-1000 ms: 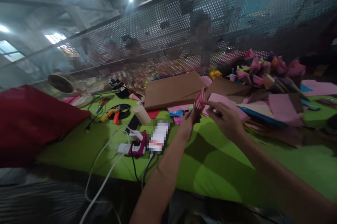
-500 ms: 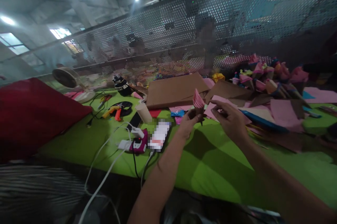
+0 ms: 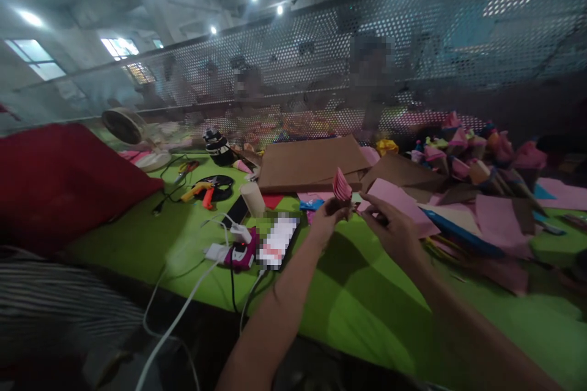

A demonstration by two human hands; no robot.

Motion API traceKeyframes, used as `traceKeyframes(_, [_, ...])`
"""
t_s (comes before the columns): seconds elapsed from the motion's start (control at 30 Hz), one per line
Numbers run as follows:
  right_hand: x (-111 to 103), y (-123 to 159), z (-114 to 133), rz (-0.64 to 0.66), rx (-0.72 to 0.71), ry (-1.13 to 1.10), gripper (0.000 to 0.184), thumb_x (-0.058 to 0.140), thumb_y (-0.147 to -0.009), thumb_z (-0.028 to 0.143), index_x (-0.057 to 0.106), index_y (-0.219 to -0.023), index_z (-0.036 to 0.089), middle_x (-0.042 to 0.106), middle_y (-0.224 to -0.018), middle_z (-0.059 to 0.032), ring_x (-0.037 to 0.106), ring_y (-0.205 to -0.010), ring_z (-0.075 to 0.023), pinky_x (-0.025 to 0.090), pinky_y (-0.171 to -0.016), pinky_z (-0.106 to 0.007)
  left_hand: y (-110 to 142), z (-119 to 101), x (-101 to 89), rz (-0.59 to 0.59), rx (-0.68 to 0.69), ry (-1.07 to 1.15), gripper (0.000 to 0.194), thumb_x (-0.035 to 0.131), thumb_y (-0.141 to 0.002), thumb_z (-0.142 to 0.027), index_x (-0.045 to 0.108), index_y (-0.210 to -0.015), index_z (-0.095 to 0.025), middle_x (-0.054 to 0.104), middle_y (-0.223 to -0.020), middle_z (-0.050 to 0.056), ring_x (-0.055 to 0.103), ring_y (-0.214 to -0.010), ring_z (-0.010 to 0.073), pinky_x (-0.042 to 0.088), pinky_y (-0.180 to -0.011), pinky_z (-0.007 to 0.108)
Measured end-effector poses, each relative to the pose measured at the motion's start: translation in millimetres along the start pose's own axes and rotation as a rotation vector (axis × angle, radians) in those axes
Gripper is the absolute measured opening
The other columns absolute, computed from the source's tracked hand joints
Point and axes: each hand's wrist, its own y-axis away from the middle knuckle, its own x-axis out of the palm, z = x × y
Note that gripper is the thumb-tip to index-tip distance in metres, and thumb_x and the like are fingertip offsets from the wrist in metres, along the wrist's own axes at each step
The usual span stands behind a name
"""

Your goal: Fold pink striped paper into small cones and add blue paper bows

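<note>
My left hand (image 3: pixel 328 219) is closed around the lower part of a pink paper cone (image 3: pixel 341 185), whose striped, swirled top points up. Close by on the right is my right hand (image 3: pixel 389 223), with thumb and forefinger drawn together at the cone's lower right side. A small pale bit shows by those fingertips; what they pinch is too small to make out. Behind the right hand lie pink sheets (image 3: pixel 398 204). A blue packet (image 3: pixel 311 204) is on the green table (image 3: pixel 358 311) behind my left hand.
A flat cardboard box (image 3: pixel 312 161) lies at the back, with several pink cones (image 3: pixel 458 143) piled to its right. A phone (image 3: pixel 278 241), power strip (image 3: pixel 243 253) and white cables are left of my arm. Further left are a glue gun (image 3: pixel 202 190), fan (image 3: pixel 128 128) and red cloth (image 3: pixel 68 177).
My right hand has moved left and slightly down, up to the cone. The cone has tilted a little and sunk slightly in the view, which has itself shifted.
</note>
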Motion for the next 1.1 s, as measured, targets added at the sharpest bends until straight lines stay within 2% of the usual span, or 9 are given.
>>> traceKeyframes(0.17, [4.9,7.8,0.8,0.071,-0.007,0.056,0.040,0.056,-0.097,0.038,0.068,-0.132,0.025,0.077,-0.097,-0.0090,0.068,-0.072,-0.0200,0.056,-0.066,-0.033,0.5,2.2,0.3,-0.036,-0.010,0.051,0.040,0.094,-0.055,-0.029,0.075,-0.089,-0.018,0.075,-0.093,0.007,0.065,-0.094,0.0228,0.046,-0.093,0.037])
traceKeyframes(0.27, [4.0,10.4,3.6,0.053,0.006,0.045,0.043,0.056,-0.097,0.038,0.064,-0.137,0.025,0.077,-0.095,-0.0078,0.068,-0.071,-0.0192,0.056,-0.066,-0.032,1.7,4.4,1.3,-0.039,-0.027,0.065,0.041,0.094,-0.053,-0.029,0.075,-0.088,-0.018,0.075,-0.091,0.005,0.064,-0.091,0.0208,0.047,-0.093,0.036])
traceKeyframes(0.37, [1.1,11.4,5.1,0.044,0.033,0.031,0.047,0.058,-0.097,0.036,0.059,-0.142,0.024,0.076,-0.093,-0.0065,0.066,-0.065,-0.0176,0.055,-0.062,-0.031,2.4,7.0,2.5,-0.027,-0.031,0.077,0.044,0.092,-0.057,-0.029,0.075,-0.096,-0.019,0.076,-0.099,0.005,0.065,-0.096,0.0209,0.046,-0.098,0.037])
traceKeyframes(0.47, [-2.3,12.6,5.9,0.088,0.022,0.063,0.044,0.059,-0.096,0.033,0.061,-0.139,0.026,0.075,-0.089,-0.0048,0.066,-0.063,-0.0171,0.055,-0.060,-0.030,3.2,8.3,4.2,-0.077,-0.039,0.073,0.047,0.090,-0.058,-0.025,0.074,-0.103,-0.021,0.076,-0.108,0.006,0.066,-0.103,0.0228,0.046,-0.102,0.039])
traceKeyframes(0.6, [-5.3,14.9,8.0,0.014,0.020,0.068,0.045,0.059,-0.097,0.031,0.058,-0.141,0.028,0.075,-0.090,-0.0038,0.067,-0.064,-0.0169,0.056,-0.062,-0.030,6.6,5.7,6.7,-0.111,-0.029,0.019,0.038,0.084,-0.067,-0.024,0.073,-0.104,-0.021,0.076,-0.110,0.008,0.066,-0.103,0.0234,0.047,-0.100,0.039])
traceKeyframes(0.73, [-2.1,16.5,7.0,0.134,0.009,0.105,0.043,0.058,-0.097,0.030,0.060,-0.140,0.030,0.076,-0.088,-0.0028,0.066,-0.059,-0.0165,0.054,-0.058,-0.031,10.6,3.2,7.5,-0.124,-0.053,-0.100,0.037,0.081,-0.071,-0.022,0.072,-0.106,-0.022,0.076,-0.111,0.007,0.066,-0.103,0.0227,0.048,-0.100,0.039])
traceKeyframes(0.9, [0.1,14.7,10.6,0.078,0.024,0.105,0.043,0.058,-0.097,0.032,0.060,-0.140,0.029,0.077,-0.094,-0.0054,0.070,-0.071,-0.0197,0.056,-0.067,-0.034,9.1,8.4,7.1,-0.042,-0.036,-0.063,0.038,0.084,-0.070,-0.030,0.070,-0.104,-0.020,0.075,-0.106,0.006,0.066,-0.099,0.0207,0.048,-0.097,0.036])
traceKeyframes(1.0, [-2.3,12.2,16.9,0.074,0.024,0.103,0.042,0.058,-0.097,0.032,0.061,-0.139,0.029,0.077,-0.094,-0.0056,0.065,-0.065,-0.0187,0.055,-0.064,-0.034,6.4,9.4,6.6,-0.012,0.003,-0.103,0.043,0.089,-0.064,-0.035,0.070,-0.099,-0.020,0.075,-0.101,0.006,0.066,-0.096,0.0212,0.050,-0.093,0.035])
traceKeyframes(1.1, [-4.7,10.1,20.2,0.058,0.047,0.050,0.044,0.056,-0.097,0.032,0.059,-0.141,0.029,0.076,-0.097,-0.0056,0.066,-0.067,-0.0182,0.055,-0.065,-0.033,5.5,6.2,6.5,-0.003,-0.004,-0.148,0.045,0.092,-0.060,-0.037,0.071,-0.096,-0.019,0.075,-0.097,0.006,0.066,-0.092,0.0211,0.051,-0.087,0.034])
